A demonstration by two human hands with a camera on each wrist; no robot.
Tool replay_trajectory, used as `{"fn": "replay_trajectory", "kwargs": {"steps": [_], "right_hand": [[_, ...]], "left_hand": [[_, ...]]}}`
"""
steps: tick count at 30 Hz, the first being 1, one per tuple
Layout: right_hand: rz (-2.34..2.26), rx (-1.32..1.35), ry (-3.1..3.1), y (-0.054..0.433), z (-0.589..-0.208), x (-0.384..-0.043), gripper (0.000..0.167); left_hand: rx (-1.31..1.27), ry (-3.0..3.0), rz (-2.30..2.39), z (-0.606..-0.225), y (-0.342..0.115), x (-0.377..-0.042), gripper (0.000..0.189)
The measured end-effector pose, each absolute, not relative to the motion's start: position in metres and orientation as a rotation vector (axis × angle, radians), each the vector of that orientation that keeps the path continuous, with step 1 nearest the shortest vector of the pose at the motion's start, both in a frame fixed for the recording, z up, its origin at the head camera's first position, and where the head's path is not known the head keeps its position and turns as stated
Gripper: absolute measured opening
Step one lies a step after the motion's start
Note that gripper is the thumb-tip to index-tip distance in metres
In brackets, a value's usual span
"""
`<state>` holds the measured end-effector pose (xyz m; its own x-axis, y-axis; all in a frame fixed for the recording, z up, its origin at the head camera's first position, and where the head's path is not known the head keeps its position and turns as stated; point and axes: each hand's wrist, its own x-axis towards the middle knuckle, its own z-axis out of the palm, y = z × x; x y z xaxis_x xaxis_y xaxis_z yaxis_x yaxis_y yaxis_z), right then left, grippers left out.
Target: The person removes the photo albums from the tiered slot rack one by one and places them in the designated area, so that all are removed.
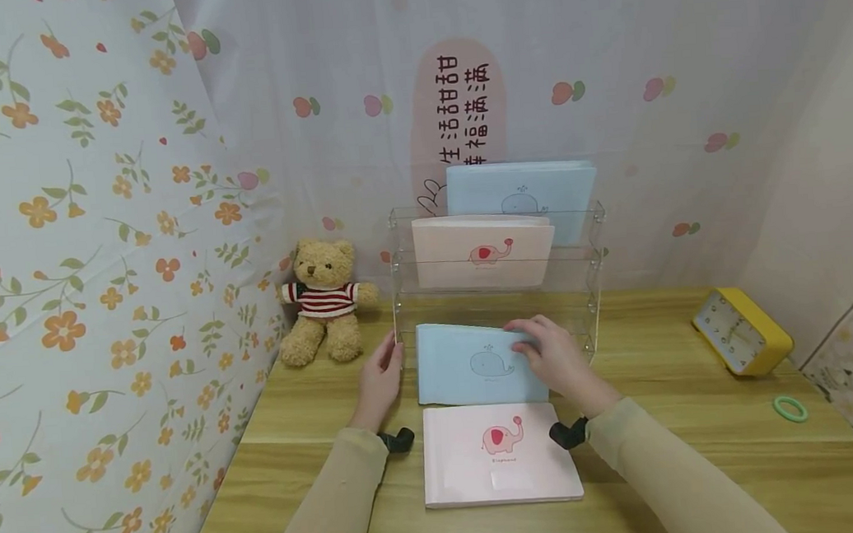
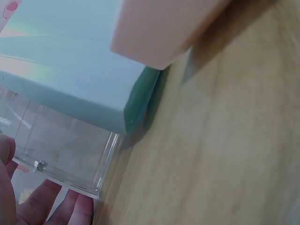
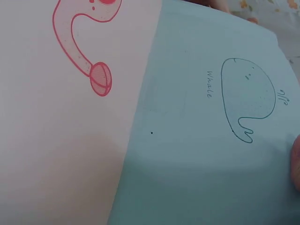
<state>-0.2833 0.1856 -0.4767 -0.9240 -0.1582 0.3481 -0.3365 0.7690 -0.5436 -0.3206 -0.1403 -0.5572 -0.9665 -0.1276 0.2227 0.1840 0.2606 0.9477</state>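
My right hand pinches the upper right edge of a blue book with a whale drawing, which leans at the front of the lowest tier of a clear acrylic rack. At the rack's left side, the thumb and fingers of my left hand hold its side panel. A pink book with an elephant drawing lies flat on the table, right in front of the blue one. Higher tiers hold another pink elephant book and, behind it, another blue whale book.
A teddy bear in a striped shirt sits left of the rack. To the right on the wooden table stand a yellow alarm clock and, nearer, a green ring. Printed curtains hang at the left and back.
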Motion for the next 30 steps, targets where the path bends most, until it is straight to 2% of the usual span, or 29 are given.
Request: {"fn": "replay_trajectory", "kwargs": {"steps": [30], "right_hand": [[0.705,0.46,-2.73,0.195,-0.492,-0.284,0.03]], "left_hand": [[-0.084,-2.28,-1.752,-0.558,-0.14,-0.321,0.046]]}}
